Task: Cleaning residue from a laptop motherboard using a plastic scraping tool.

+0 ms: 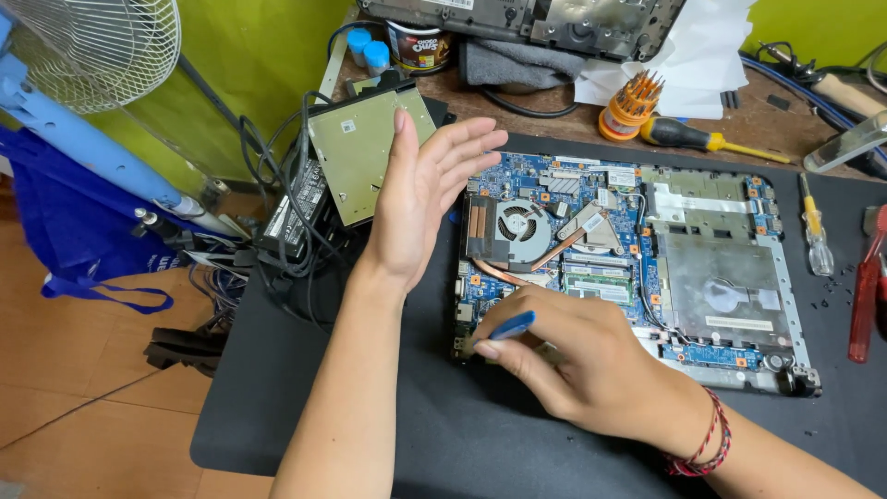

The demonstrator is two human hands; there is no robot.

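My right hand point(577, 365) pinches a small blue plastic pry tool point(508, 326) between thumb and fingers, its tip at the near left corner of the opened laptop base with its blue circuit board point(545, 185), which lies on the dark grey work mat point(443, 434). My left hand point(420, 189) hovers just beyond, spread flat and empty, above the board's left edge. Further off, the round grey cooling fan point(520, 225) sits in the board, a flat silver optical drive point(365, 148) lies left, and a yellow-handled screwdriver point(702, 139) rests behind.
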